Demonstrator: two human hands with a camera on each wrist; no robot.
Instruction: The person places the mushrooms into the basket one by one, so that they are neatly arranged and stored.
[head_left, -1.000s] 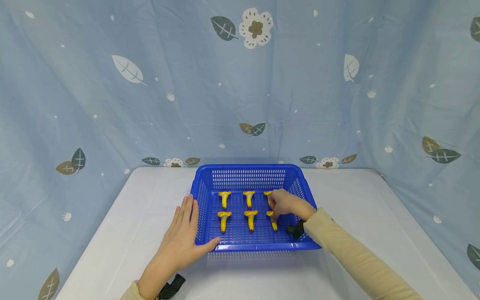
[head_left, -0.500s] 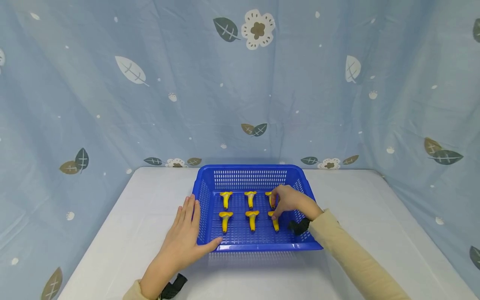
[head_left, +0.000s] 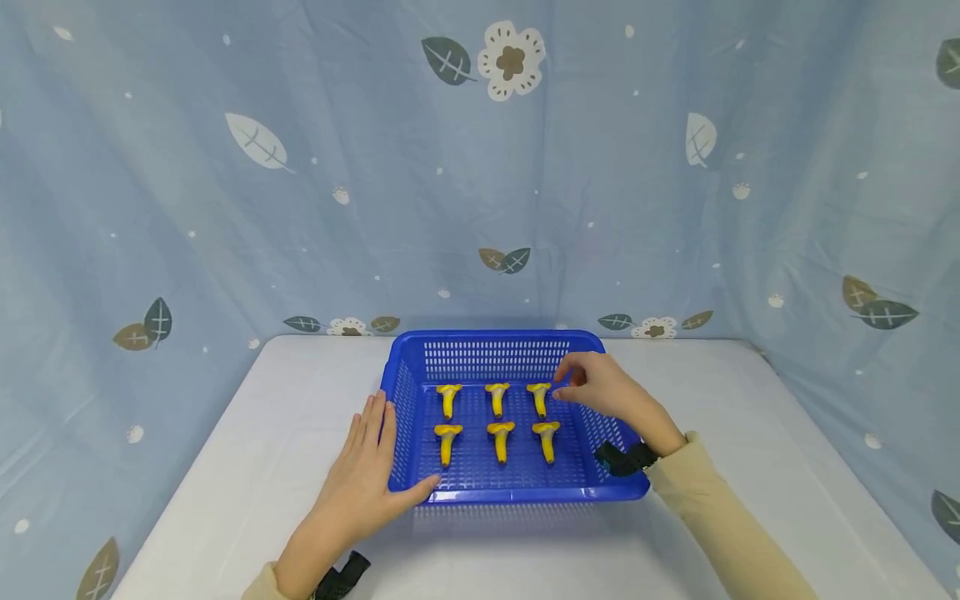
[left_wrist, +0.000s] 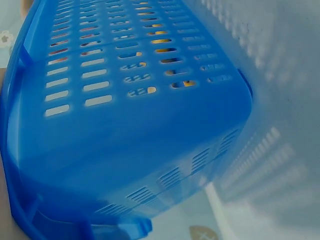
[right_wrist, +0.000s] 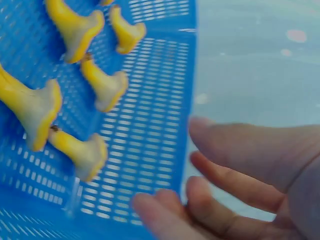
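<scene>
Several yellow chanterelle mushrooms with pale undersides lie in two rows on the floor of a blue plastic basket (head_left: 517,495). My left hand (head_left: 358,487) rests on the basket's left front corner with straight fingers and the thumb along the front rim. My right hand (head_left: 603,388) hovers over the basket's right side, thumb and fingers apart, holding nothing. It is closest to the back right mushroom (head_left: 539,402); the front right mushroom (head_left: 547,443) lies nearer the front rim. The right wrist view shows this hand's thumb (right_wrist: 240,147) and parted fingers beside the basket wall.
The basket stands on a table with a white cloth (head_left: 300,392), close to its back edge. A blue curtain (head_left: 360,217) printed with leaves and flowers hangs behind and at both sides. The slotted basket wall (left_wrist: 125,145) fills most of the left wrist view.
My right hand has drawn up and right, away from the two right-hand mushrooms, its fingers parting from them. Both now show in full. The left hand has stayed on the basket.
</scene>
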